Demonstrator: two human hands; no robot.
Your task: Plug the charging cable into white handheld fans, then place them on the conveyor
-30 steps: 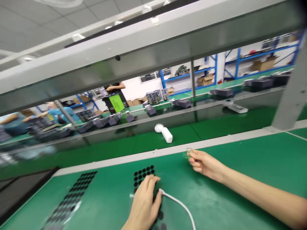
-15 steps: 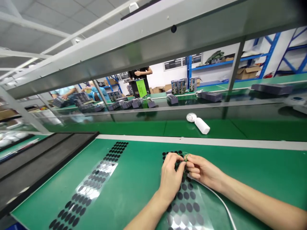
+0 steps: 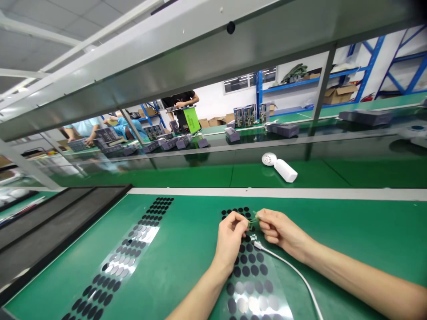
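Note:
Between my fingertips stretches a small tangle of thin green bands (image 3: pixel 252 221), which look like rubber bands. My left hand (image 3: pixel 227 244) pinches one side of it, and my right hand (image 3: pixel 283 232) pinches the other. Below them a clear sheet of round black stickers (image 3: pixel 255 270) lies on the green work surface, its middle partly covered by my left hand. A white cable (image 3: pixel 300 275) runs over that sheet's right side, its plug end (image 3: pixel 258 245) lying loose just under my hands.
Another sticker sheet (image 3: pixel 133 240) lies to the left. Beyond the pale ledge (image 3: pixel 187 191), a white handheld fan (image 3: pixel 285 170) rests on the green belt. Grey boxes (image 3: pixel 283 130) line the far side, where co-workers' hands show. A metal beam (image 3: pixel 160 75) crosses overhead.
My hands have drawn slightly apart, with the green bands stretched between them. The white plug, partly hidden by my right hand before, now shows on the sheet. The view has shifted a little.

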